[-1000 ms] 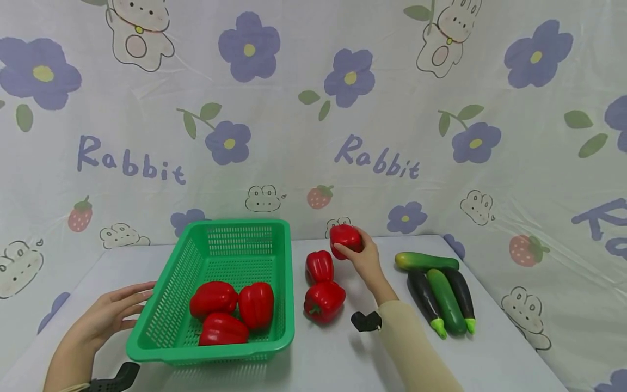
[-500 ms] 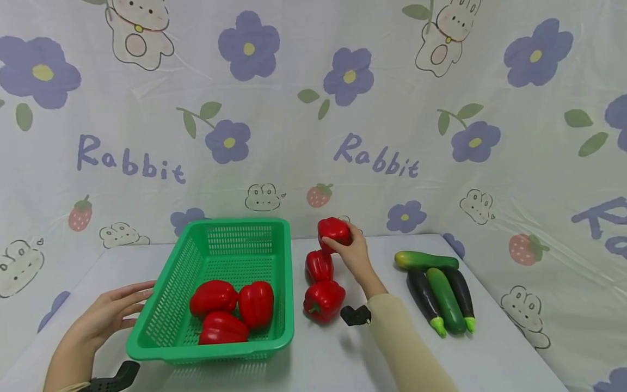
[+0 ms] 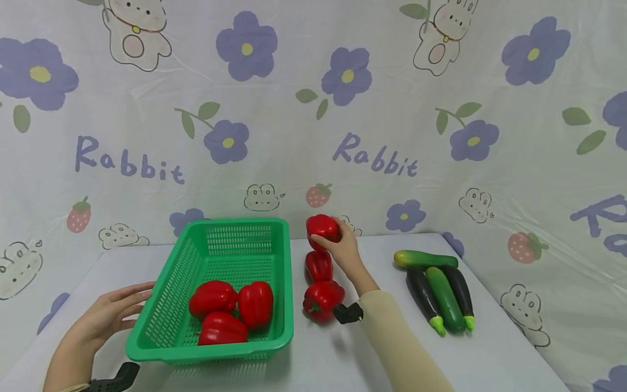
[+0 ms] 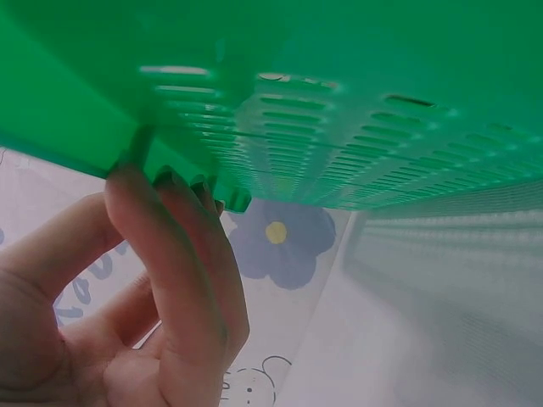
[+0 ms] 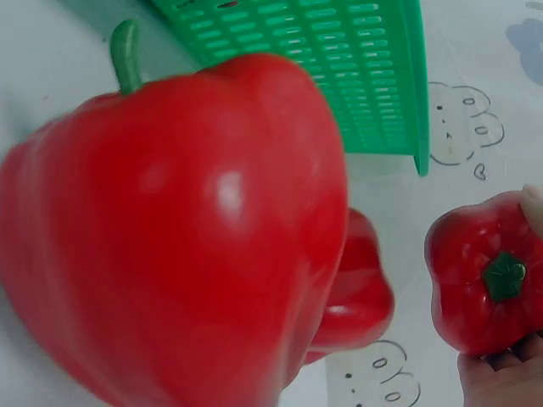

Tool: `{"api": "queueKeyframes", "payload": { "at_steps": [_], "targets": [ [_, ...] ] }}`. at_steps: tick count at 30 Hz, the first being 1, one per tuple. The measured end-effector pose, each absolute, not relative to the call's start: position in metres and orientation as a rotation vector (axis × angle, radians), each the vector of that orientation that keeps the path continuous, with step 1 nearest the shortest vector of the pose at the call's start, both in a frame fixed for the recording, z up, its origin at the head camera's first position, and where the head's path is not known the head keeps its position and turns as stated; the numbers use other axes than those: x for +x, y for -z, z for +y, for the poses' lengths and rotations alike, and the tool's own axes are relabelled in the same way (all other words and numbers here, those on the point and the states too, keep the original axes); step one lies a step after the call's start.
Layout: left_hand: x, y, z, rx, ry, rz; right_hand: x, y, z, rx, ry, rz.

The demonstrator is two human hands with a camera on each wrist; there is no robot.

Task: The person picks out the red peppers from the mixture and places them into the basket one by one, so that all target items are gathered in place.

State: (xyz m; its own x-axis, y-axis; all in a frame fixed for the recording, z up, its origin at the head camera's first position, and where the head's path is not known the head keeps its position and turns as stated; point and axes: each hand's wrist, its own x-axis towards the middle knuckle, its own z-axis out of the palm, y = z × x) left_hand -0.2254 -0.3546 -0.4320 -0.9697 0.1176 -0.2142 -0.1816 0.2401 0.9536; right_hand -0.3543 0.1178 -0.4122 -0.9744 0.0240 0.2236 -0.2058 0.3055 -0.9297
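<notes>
In the head view, my right hand [image 3: 346,251] grips a red bell pepper [image 3: 321,231] above the back of the table. The right wrist view shows that bell pepper [image 5: 477,273] with its green stem end facing the camera. Just below it two more bell peppers, one behind [image 3: 319,267] and one in front [image 3: 323,300], lie beside the green basket [image 3: 290,272]. Several peppers, including a red bell pepper [image 3: 213,299], lie inside the basket. My left hand [image 3: 109,311] touches the basket's left side; in the left wrist view its fingertips [image 4: 127,182] rest below the rim.
To the right, a group of vegetables lies on the white table [image 3: 372,348]: a yellow-tipped green zucchini [image 3: 426,259], a darker zucchini [image 3: 446,299] and two eggplants, left [image 3: 422,296] and right [image 3: 459,294]. A patterned cloth [image 3: 294,163] hangs behind.
My right hand has moved left with the bell pepper, from right of the loose peppers to above the rear one. The left hand and basket stay in place.
</notes>
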Motion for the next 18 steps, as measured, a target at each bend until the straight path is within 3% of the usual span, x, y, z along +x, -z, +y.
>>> {"api": "queueKeyframes", "payload": {
  "at_steps": [18],
  "targets": [
    [-0.227, 0.433, -0.356, -0.051, -1.791, 2.274, -0.349, 0.391, 0.093, 0.236, -1.797, -2.356]
  ]
}}
